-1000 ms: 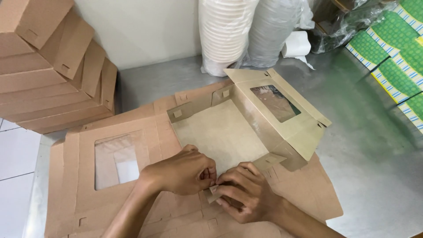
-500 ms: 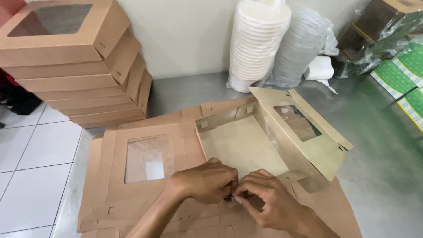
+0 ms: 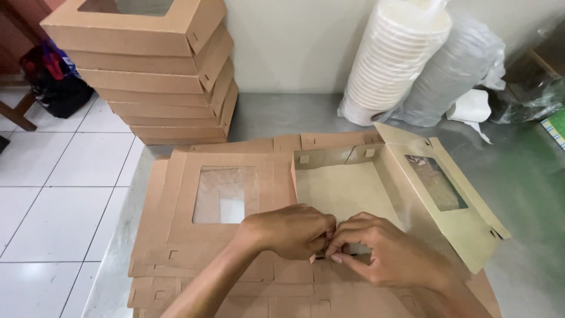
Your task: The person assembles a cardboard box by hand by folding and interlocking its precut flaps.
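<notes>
A half-folded brown cardboard box point(image 3: 347, 191) with a clear window in its raised lid point(image 3: 438, 182) sits on a pile of flat box blanks point(image 3: 223, 194). My left hand point(image 3: 291, 229) and my right hand point(image 3: 382, 253) meet at the box's near wall. Both pinch a small cardboard flap at the near corner; the flap itself is mostly hidden by my fingers.
A stack of finished window boxes point(image 3: 153, 70) stands at the back left of the steel table point(image 3: 524, 176). Stacked white bowls point(image 3: 394, 59) and wrapped lids point(image 3: 450, 70) lean on the wall at the back right. A tiled floor point(image 3: 53, 194) lies to the left.
The view has tilted up and shifted left, showing more of the stacked boxes. My hands have stayed pressed together on the near flap of the box.
</notes>
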